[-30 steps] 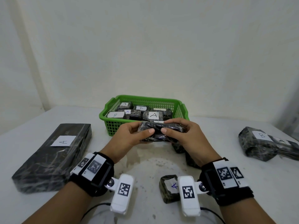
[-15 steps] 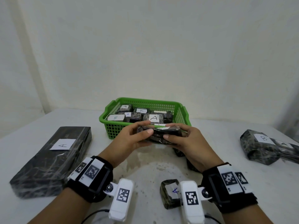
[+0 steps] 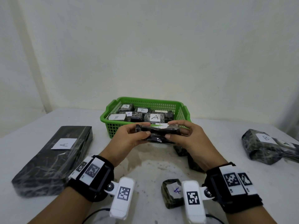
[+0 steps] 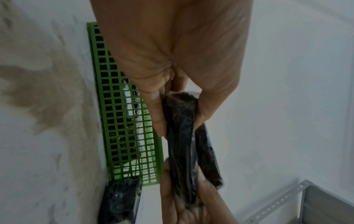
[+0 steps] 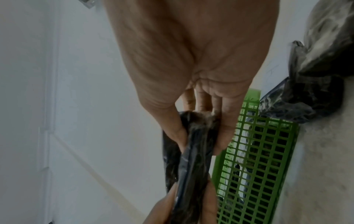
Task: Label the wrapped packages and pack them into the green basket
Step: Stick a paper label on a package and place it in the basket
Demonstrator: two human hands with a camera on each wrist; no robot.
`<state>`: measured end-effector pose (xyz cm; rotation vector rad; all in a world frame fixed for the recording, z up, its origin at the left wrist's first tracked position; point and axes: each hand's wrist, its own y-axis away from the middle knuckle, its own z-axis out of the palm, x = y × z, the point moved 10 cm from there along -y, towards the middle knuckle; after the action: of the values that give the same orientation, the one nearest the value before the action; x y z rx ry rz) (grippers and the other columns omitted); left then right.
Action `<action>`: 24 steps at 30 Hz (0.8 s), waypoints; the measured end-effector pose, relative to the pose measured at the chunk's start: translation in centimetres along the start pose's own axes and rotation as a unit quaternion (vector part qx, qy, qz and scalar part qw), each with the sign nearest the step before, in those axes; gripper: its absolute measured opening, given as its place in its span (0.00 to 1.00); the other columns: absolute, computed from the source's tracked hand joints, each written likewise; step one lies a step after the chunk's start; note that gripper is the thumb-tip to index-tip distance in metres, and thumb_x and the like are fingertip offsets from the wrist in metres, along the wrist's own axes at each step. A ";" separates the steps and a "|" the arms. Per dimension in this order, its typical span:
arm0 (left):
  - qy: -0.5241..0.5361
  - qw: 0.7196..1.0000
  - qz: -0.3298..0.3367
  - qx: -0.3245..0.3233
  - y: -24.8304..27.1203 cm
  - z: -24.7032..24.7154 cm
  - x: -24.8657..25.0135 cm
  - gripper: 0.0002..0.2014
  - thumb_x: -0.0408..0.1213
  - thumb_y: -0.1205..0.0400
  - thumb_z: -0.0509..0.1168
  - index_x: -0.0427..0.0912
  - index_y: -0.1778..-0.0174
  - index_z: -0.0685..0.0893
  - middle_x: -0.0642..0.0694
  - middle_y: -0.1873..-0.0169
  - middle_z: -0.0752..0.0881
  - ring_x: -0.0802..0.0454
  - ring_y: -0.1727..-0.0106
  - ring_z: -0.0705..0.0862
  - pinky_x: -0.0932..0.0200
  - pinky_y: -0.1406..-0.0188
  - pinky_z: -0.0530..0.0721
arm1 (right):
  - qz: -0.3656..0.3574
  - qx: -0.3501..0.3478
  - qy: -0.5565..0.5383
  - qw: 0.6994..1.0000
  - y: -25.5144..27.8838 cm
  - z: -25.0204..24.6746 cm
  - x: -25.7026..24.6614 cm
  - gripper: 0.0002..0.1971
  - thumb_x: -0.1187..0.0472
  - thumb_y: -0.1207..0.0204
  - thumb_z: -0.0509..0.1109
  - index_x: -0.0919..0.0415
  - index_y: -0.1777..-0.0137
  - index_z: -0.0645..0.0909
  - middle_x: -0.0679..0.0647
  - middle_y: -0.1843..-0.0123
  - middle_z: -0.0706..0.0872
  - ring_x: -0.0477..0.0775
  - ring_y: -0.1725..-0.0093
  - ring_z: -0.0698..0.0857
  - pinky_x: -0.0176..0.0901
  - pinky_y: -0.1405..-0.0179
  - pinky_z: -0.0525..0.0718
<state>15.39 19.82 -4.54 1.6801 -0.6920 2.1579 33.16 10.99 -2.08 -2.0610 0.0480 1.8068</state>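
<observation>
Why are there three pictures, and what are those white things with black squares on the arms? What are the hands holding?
A person wears three cameras: one on the head and one on each wrist. The big picture is from the head. The other two look along each hand. The white blocks with black squares sit on the wrist bands.

The left hand and right hand grip the ends of one dark wrapped package, just in front of the green basket, which already holds labelled packages.

On the white table lie a long package marked A, a small package marked A, and a package marked B.
</observation>
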 end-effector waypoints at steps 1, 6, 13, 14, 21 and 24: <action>0.013 1.000 -0.007 -0.007 0.0 0.1 -0.1 0.18 0.29 0.23 0.73 0.34 0.36 0.87 0.35 0.42 0.92 0.41 0.40 0.91 0.48 0.38 0.90 | -0.004 0.002 -0.006 1.000 -0.1 -0.3 0.0 0.19 0.73 0.28 0.83 0.59 0.40 0.89 0.56 0.49 0.97 0.58 0.46 0.96 0.41 0.50 0.90; -0.045 0.999 0.010 0.009 0.0 -0.3 0.1 0.15 0.22 0.21 0.73 0.37 0.40 0.91 0.35 0.45 0.93 0.36 0.40 0.91 0.44 0.35 0.87 | -0.005 0.002 0.009 1.000 -0.1 -0.5 0.2 0.20 0.75 0.29 0.82 0.60 0.39 0.90 0.55 0.46 0.96 0.55 0.43 0.95 0.38 0.45 0.91; -0.079 0.993 0.091 -0.008 0.6 0.3 2.1 0.27 0.13 0.26 0.73 0.39 0.34 0.87 0.43 0.41 0.93 0.51 0.39 0.90 0.60 0.47 0.90 | 0.068 -0.043 -0.062 0.995 -0.3 0.6 1.7 0.37 0.52 0.39 0.91 0.62 0.30 0.86 0.57 0.36 0.93 0.56 0.37 0.93 0.54 0.38 0.91; -0.084 0.992 0.096 -0.016 0.7 0.6 2.2 0.27 0.12 0.26 0.73 0.39 0.33 0.86 0.43 0.39 0.92 0.50 0.37 0.89 0.59 0.46 0.90 | 0.079 -0.043 -0.089 0.992 -0.1 0.9 1.7 0.31 0.53 0.36 0.87 0.64 0.33 0.87 0.59 0.38 0.94 0.58 0.38 0.93 0.54 0.39 0.92; -0.030 0.997 -0.002 -0.070 0.5 1.5 -0.2 0.27 0.39 0.24 0.80 0.44 0.28 0.84 0.41 0.33 0.89 0.40 0.31 0.87 0.38 0.27 0.83 | 0.044 0.003 -0.049 0.998 0.0 -0.2 1.4 0.17 0.66 0.26 0.83 0.59 0.37 0.91 0.59 0.46 0.96 0.61 0.44 0.95 0.58 0.33 0.90; -0.081 0.996 0.007 -0.040 0.4 1.0 -0.3 0.18 0.39 0.22 0.78 0.36 0.38 0.90 0.35 0.42 0.92 0.33 0.37 0.89 0.31 0.29 0.82 | 0.040 -0.005 -0.024 0.999 0.1 0.0 1.3 0.17 0.63 0.28 0.85 0.56 0.40 0.92 0.58 0.48 0.96 0.61 0.45 0.95 0.60 0.32 0.89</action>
<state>16.08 18.99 -4.70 1.8265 -0.8253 1.9903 33.35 11.22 -3.31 -2.0486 0.1100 1.9053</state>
